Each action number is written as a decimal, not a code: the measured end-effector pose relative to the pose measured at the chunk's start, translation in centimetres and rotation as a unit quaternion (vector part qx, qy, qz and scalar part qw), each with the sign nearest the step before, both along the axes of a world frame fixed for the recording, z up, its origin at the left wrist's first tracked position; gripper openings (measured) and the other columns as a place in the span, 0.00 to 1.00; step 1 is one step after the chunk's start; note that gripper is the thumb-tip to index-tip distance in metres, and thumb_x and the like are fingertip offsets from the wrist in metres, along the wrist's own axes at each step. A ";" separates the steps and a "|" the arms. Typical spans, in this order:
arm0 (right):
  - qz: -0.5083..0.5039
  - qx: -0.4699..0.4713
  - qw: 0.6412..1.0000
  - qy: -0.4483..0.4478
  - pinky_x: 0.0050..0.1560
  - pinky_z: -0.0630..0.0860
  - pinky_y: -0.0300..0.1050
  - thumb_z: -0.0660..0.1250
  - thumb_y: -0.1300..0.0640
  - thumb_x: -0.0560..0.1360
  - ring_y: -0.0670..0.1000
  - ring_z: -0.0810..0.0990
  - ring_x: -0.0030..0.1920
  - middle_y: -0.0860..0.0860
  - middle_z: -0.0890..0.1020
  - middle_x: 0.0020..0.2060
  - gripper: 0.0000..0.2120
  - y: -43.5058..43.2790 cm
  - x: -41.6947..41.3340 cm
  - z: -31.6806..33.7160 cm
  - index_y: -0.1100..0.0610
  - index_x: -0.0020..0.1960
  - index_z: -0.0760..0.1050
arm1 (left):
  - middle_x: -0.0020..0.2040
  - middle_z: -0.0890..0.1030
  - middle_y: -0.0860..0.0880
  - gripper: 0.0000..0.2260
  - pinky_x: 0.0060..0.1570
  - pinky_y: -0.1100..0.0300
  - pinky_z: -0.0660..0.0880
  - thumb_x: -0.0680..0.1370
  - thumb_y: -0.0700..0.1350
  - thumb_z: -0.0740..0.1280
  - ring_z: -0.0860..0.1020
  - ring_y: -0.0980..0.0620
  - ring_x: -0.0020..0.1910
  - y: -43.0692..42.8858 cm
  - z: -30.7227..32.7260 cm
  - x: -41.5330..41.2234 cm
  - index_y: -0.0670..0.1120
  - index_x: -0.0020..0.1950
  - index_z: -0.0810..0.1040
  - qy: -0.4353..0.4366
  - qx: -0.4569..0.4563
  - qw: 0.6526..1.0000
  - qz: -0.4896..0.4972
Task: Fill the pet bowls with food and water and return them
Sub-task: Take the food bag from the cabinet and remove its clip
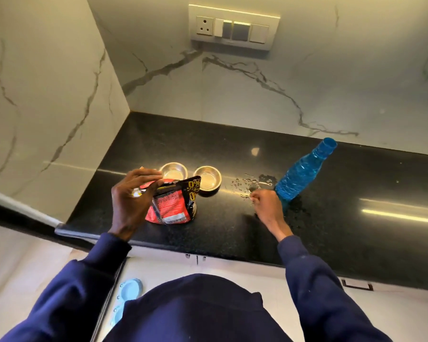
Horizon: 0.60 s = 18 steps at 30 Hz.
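Two small steel bowls stand side by side on the black counter (232, 230): the left bowl (174, 171) and the right bowl (207, 179). In front of the left bowl stands a red and black food pouch (176, 206). My left hand (131, 193) pinches the pouch's top edge. My right hand (266, 204) hovers over the counter with fingers curled, holding nothing I can see. Just right of that hand stands a blue plastic bottle (304, 171), uncapped and leaning in the wide-angle view.
Water drops (250, 185) lie spilled between the right bowl and the bottle. Marble walls close the corner at left and back, with a switch panel (234, 27) above. A pale blue bowl stand (130, 290) sits on the floor below the counter edge.
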State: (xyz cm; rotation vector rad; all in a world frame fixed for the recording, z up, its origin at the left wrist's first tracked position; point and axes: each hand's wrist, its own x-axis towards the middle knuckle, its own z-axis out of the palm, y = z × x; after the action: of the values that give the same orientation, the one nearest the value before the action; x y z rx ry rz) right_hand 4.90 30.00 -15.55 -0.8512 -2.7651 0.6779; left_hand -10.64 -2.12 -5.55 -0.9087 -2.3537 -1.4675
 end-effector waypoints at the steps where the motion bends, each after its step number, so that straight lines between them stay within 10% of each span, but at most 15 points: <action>1: 0.007 -0.029 0.999 0.026 0.50 0.80 0.40 0.73 0.62 0.76 0.47 0.85 0.47 0.52 0.87 0.47 0.06 -0.6 -0.6 1.0 0.58 0.52 0.85 | 0.50 0.86 0.44 0.06 0.57 0.60 0.78 0.73 0.37 0.76 0.84 0.48 0.52 -0.8 0.0 -0.1 0.39 0.49 0.86 -0.003 0.009 1.000 0.027; 6: 0.081 -0.094 0.980 0.153 0.48 0.75 0.30 0.74 0.63 0.75 0.44 0.83 0.46 0.54 0.87 0.49 0.09 -5.9 -5.0 6.5 0.59 0.54 0.84 | 0.54 0.83 0.50 0.13 0.54 0.59 0.79 0.71 0.40 0.78 0.83 0.48 0.52 -5.1 -2.0 -1.7 0.50 0.54 0.84 -0.085 0.075 0.981 0.159; 11: 0.158 -0.029 0.941 0.299 0.49 0.79 0.35 0.71 0.65 0.77 0.46 0.82 0.47 0.53 0.85 0.48 0.06 -12.8 -9.3 11.7 0.61 0.54 0.83 | 0.60 0.83 0.45 0.26 0.62 0.54 0.79 0.69 0.36 0.79 0.83 0.53 0.57 -7.2 -3.9 -3.4 0.43 0.66 0.78 -0.298 0.096 0.949 0.049; 18: 0.316 0.008 0.943 0.100 0.52 0.77 0.46 0.71 0.53 0.78 0.49 0.79 0.51 0.51 0.83 0.48 0.09 -22.3 -14.4 11.3 0.56 0.54 0.83 | 0.54 0.86 0.49 0.24 0.59 0.48 0.81 0.65 0.51 0.81 0.85 0.49 0.54 -8.5 -5.0 -5.9 0.48 0.58 0.83 -0.301 -0.017 0.952 -0.046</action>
State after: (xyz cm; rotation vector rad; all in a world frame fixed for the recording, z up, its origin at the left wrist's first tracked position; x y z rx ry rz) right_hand -9.54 7.69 -4.21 0.1396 -2.8270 0.7756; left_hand -16.52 -10.59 -10.59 -0.6445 -2.7826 -1.9719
